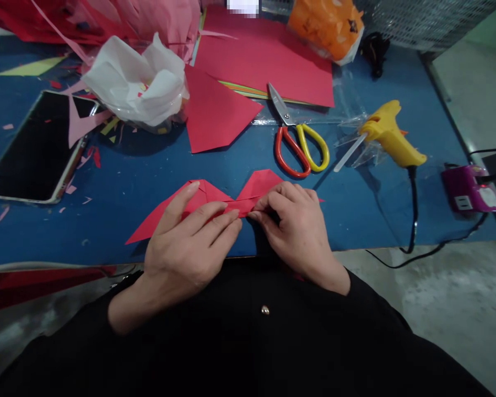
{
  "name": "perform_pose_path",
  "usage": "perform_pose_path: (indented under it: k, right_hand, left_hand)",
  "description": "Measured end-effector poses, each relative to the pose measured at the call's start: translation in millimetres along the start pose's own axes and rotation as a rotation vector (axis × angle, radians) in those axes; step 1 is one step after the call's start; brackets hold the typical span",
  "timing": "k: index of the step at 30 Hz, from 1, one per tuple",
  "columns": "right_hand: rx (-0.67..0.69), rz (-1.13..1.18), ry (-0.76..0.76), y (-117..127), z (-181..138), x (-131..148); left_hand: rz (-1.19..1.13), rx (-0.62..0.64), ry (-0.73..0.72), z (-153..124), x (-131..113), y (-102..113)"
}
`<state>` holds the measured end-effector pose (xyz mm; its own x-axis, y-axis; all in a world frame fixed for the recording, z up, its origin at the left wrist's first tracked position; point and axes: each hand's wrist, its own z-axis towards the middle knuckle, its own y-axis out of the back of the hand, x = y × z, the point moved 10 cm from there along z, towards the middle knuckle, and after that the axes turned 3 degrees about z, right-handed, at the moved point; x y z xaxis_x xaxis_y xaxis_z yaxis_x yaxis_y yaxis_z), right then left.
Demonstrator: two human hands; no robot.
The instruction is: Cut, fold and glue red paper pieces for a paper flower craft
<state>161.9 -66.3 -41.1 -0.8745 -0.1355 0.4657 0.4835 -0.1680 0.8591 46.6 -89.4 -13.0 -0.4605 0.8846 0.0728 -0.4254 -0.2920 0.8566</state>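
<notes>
The scene is being viewed from one head-worn camera, which is being pointed forward and steeply down. Along the bottom edge the black-clothed torso (215,342) is being framed; near the middle, the left hand (186,248) and the right hand (301,229) are being seen from close above, and the blue tabletop (359,220) is being covered away to a metal mesh (446,22) at top right.

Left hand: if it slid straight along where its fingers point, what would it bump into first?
Probably the right hand, just ahead at the folded red paper. The left hand touches that paper too, though exact depth is hard to tell.
</notes>
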Motion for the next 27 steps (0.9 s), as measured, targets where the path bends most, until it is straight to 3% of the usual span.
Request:
perform_pose_path:
  k: [8,14,27]
  right_hand:
    - [0.004,-0.01,0.006,0,1,-2]
    - [0.013,-0.005,-0.014,5,2,-9]
    - [0.047,0.002,-0.062,9,3,-21]
  left_hand:
    - [0.063,-0.051,-0.01,1,-5,-1]
    - [0.087,0.065,-0.035,-9,-8,-16]
    - [0.182,-0.019,-0.098,5,-19,-6]
